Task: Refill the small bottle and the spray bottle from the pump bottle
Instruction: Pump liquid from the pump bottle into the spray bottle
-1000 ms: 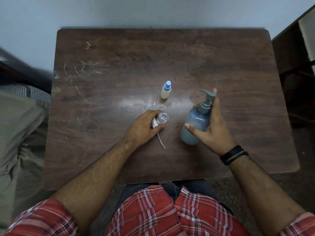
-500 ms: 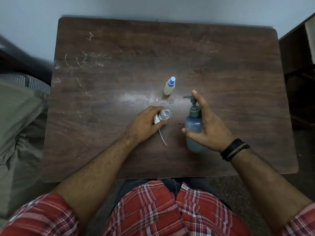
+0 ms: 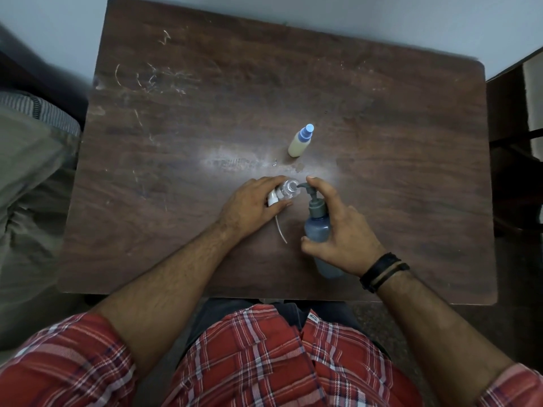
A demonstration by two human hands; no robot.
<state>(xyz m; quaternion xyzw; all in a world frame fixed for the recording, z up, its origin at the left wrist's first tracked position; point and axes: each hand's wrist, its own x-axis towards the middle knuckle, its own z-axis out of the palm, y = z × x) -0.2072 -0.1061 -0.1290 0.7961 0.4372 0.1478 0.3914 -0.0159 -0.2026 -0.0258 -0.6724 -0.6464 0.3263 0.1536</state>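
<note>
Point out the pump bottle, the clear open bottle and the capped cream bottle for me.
pump bottle (image 3: 316, 227): head view, on its blue body below the collar.
clear open bottle (image 3: 289, 188): head view, on its open mouth.
capped cream bottle (image 3: 297, 146): head view, on its cream body.

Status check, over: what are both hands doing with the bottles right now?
Left hand grips clear bottle, open. Right hand grips pump bottle, spout over its mouth. Capped bottle apart, nothing blocking.

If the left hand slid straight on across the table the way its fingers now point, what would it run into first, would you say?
The left hand already grips the clear spray bottle; just beyond it lies the pump bottle spout, with the right hand forefinger on it. Heights are hard to judge from above.
</note>
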